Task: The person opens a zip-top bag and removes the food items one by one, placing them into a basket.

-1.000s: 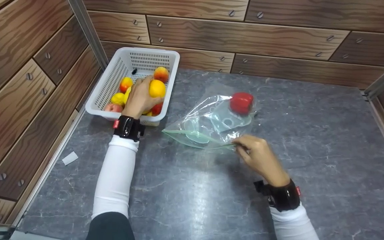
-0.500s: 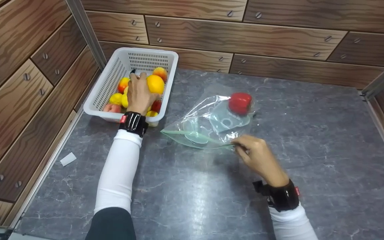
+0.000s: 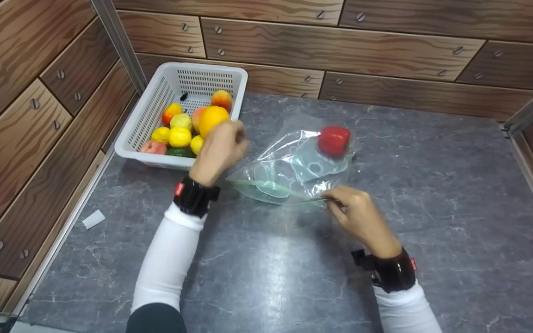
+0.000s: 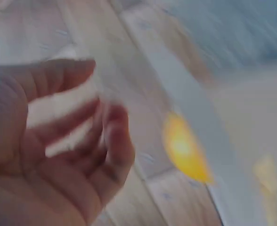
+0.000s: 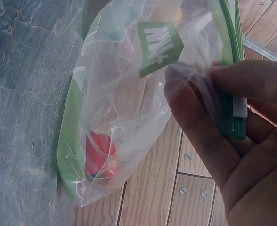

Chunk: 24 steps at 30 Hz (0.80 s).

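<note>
My left hand (image 3: 220, 150) is just off the white basket's near right corner, with nothing between its loosely bent fingers (image 4: 117, 136). An orange (image 3: 213, 120) lies in the basket right behind that hand. My right hand (image 3: 361, 217) pinches the green zip edge of a clear zip bag (image 3: 289, 175) between thumb and fingers (image 5: 199, 127). The bag lies on the grey table with its mouth toward me and slightly parted. Inside, at the far end, sits a red bell pepper (image 3: 334, 141).
The white plastic basket (image 3: 132, 129) stands at the back left against the wood-patterned walls. Yellow lemons (image 3: 180, 137), peaches (image 3: 221, 99) and a dark green vegetable (image 3: 179, 152) lie in it. A small white paper scrap (image 3: 93, 219) lies on the table at the left.
My left hand has drawn out of the basket, toward me and to the right, with nothing in it. The orange stays among the fruit. My right hand keeps its hold on the bag.
</note>
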### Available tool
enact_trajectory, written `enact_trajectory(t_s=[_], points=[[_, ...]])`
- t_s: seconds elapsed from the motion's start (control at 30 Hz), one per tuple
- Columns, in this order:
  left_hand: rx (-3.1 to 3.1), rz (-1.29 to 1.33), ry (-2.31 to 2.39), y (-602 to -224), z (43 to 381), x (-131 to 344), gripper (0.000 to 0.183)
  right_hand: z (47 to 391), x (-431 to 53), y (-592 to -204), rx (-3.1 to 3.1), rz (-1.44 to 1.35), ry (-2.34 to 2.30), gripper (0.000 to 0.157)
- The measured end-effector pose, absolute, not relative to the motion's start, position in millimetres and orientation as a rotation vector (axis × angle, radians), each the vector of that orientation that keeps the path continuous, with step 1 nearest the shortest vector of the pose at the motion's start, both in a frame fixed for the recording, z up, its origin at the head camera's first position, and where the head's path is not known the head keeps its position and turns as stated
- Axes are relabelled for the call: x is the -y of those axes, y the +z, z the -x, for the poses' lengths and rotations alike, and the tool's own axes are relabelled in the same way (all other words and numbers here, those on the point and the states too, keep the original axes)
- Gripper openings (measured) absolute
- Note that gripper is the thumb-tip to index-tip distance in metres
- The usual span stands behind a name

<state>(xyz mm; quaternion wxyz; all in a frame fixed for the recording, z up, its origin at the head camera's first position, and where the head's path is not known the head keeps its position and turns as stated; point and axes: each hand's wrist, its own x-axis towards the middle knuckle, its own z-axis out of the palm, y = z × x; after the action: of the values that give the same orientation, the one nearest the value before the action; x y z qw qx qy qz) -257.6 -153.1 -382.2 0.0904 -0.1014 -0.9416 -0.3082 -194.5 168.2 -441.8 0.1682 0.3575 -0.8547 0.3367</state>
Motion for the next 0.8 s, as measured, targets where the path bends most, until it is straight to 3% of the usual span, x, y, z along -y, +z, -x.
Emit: enact_trajectory(t_s=[0.07,0.27,0.5,0.8], points=[[2.828,0.543,-0.999,-375,240,142,0.002,195,-168,-441,2.424,-1.014,0.954,0.024],[2.860,1.109,-1.048,-364,198,118,0.009,194,-168,-441,2.409,-0.988,0.955,0.024],[2.959,1.174,-0.848,-377,181,105,0.018,193,-169,-440,2.405,-0.992,0.960,0.023],[3.015,1.231,-0.747,-398,191,93,0.025,191,-168,-438,2.411,-0.988,0.953,0.022]])
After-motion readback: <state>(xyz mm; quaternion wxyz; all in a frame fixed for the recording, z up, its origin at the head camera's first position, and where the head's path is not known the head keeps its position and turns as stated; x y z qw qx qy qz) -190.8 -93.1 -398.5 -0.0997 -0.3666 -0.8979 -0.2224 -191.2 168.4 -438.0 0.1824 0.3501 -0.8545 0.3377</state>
